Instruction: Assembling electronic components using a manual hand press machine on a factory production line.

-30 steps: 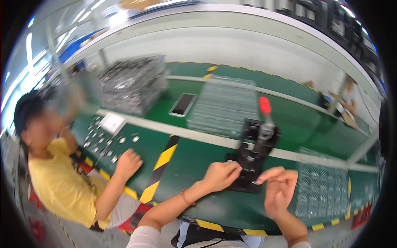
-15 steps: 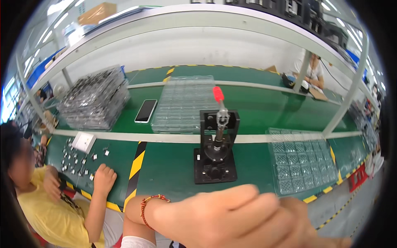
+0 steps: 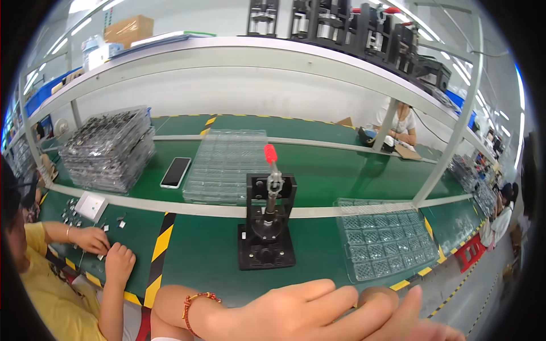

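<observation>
My left hand (image 3: 278, 312), with a red braided bracelet on its wrist, reaches in along the lower edge. Its fingers are loosely stretched and apart, and no object shows in them. My right hand (image 3: 429, 329) meets it at the lower right, partly covered and cut off by the frame's edge; its grip is unclear. Just beyond both hands, a black clamping fixture (image 3: 267, 253) stands upright on the green bench, with a metal toggle lever and a red handle (image 3: 270, 153). Right of it lies a clear plastic compartment tray (image 3: 381, 236).
Behind the bench rail lie more clear trays (image 3: 227, 165), a phone (image 3: 176, 172) and a tall stack of filled trays (image 3: 108, 150). At left, a co-worker in a yellow top (image 3: 54, 304) handles small parts beside a white box (image 3: 91, 207). More fixtures (image 3: 335, 25) stand on the shelf above.
My view has shifted, so the bench contents sit lower and further left. My left fingers have loosened from a tighter curl. The co-worker's two hands have come together over the small parts.
</observation>
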Tool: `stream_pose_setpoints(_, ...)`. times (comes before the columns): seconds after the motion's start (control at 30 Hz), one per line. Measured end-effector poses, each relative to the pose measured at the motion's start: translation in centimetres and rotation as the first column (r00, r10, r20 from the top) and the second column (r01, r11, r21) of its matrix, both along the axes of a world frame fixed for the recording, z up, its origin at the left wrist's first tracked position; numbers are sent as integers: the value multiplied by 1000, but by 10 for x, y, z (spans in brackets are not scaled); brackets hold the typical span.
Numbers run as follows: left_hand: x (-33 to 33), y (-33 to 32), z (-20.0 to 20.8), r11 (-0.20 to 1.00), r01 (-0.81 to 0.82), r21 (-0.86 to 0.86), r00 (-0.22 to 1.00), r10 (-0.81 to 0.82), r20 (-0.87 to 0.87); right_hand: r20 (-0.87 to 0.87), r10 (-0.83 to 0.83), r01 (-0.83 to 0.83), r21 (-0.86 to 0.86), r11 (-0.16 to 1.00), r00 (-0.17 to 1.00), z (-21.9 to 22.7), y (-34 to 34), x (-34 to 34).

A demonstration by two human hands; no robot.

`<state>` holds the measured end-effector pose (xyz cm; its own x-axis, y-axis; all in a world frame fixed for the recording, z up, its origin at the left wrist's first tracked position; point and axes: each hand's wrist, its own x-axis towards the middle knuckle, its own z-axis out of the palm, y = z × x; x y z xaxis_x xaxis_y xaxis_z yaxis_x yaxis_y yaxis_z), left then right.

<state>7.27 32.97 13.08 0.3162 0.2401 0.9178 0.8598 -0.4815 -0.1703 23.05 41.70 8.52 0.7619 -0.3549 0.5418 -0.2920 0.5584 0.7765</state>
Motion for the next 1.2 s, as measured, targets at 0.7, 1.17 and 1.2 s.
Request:
stream_pose_setpoints(0.7, -92, 49, -140, 993, -23, 114, 999, 20, 28, 843, 182, 624, -504, 596, 507, -149, 108, -166)
stream_pose_setpoints(1.17, -163, 52, -256, 842, -26, -539, 319, 518, 794, 743, 665, 650, -545, 530, 80, -212, 119, -167)
stream_pose_setpoints(1.2, -164, 51, -258, 840, -42, -540, 305, 526, 794, 698, 716, 647, -550, 528, 9, -215, 120, -168)
